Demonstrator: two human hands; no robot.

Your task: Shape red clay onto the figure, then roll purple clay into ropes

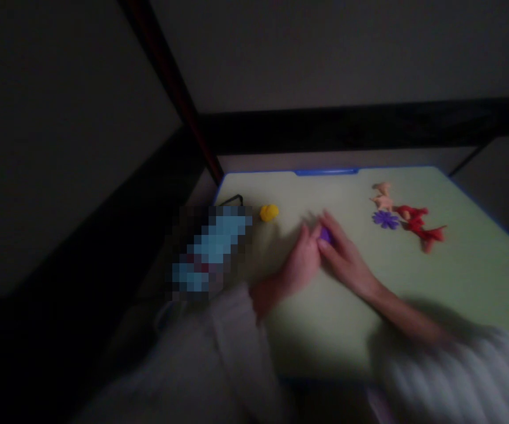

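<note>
Your left hand (303, 259) and right hand (345, 256) close together around a purple lump (326, 235) above the table (320, 330); no writing is readable.

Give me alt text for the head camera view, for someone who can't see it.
A person's left hand and right hand hold a small purple lump between them over a pale green table. To the right lie a purple flower-shaped piece, red pieces and peach pieces; to the left, a yellow lump and a pixelated blue object.
</note>
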